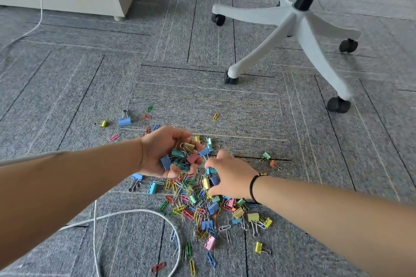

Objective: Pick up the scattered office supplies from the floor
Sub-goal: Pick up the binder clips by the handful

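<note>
Cupping a handful of coloured metal binder clips (183, 156) at frame centre, left hand (162, 153) curled round them, right hand (229, 177) pinching clips from the multicoloured pile of paper clips and binder clips (202, 211) on grey carpet (202, 96), lower centre.

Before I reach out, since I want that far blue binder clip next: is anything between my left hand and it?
Nothing visible blocks it. Only bare carpet and loose paper clips lie between the left hand and the blue binder clip.

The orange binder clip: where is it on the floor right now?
In the head view it lies right of centre on the carpet, beside a green binder clip, just beyond the right hand.
</note>
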Tool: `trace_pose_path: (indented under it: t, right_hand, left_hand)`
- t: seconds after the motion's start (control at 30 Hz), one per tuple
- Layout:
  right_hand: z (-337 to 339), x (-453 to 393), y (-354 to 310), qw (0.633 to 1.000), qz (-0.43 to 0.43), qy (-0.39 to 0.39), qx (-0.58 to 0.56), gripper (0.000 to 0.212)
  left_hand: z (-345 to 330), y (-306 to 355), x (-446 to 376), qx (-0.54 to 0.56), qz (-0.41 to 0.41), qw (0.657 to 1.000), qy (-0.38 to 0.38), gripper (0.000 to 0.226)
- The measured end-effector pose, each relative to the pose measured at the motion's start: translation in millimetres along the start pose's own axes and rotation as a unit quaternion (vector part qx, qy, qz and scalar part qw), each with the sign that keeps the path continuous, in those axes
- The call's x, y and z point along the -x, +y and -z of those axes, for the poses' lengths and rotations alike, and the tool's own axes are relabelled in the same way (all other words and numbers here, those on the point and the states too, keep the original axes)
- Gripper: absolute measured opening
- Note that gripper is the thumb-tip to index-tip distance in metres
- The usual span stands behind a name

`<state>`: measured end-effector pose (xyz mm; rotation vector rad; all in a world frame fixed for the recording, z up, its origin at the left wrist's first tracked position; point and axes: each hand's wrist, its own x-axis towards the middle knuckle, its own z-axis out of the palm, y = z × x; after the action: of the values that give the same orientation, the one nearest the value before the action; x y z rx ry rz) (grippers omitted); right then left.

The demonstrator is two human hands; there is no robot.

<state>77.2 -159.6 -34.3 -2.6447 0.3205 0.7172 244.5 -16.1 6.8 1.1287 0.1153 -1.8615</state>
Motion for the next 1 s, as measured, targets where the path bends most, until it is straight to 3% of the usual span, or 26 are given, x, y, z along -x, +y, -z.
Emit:
trace_pose_path:
  t: [0.27, 0.43, 0.8, 0.87, 0.93, 1.0]
  right_hand:
    - [10.4, -11.8, 2.4, 0.999, 0.021, -0.033, 0.021, 0.057]
    - [7.8, -9.0, 5.7, 0.999, 0.022, -0.025, 0.024, 0.038]
    - [28.1, 4.9, 27.4, 0.988, -0.043, -0.005, -0.146, 0.014]
    - [40.2, 7.9, 25.9, 0.954, -0.059, 0.017, -0.293, 0.015]
    - [57.8, 11.3, 22.3, 0.881, -0.065, 0.023, -0.468, 0.020]
    - [75.7, 15.9, 13.6, 0.820, -0.039, 0.029, -0.571, 0.024]
  left_hand:
    - [-0.7, 1.6, -1.3, 0.002, -0.001, 1.000, 0.016, 0.041]
    - [2.4, 0.8, -0.9, -0.009, 0.000, 1.000, 0.004, 0.040]
    - [-1.8, 0.2, 1.3, -0.019, 0.000, 1.000, 0.024, 0.043]
    - [-2.4, -0.6, -0.2, -0.020, 0.000, 1.000, 0.022, 0.043]
    - [-2.1, -2.4, -2.3, -0.025, -0.002, 0.999, 0.023, 0.043]
    - [-2.7, -4.1, -3.8, -0.022, -0.001, 1.000, 0.020, 0.044]
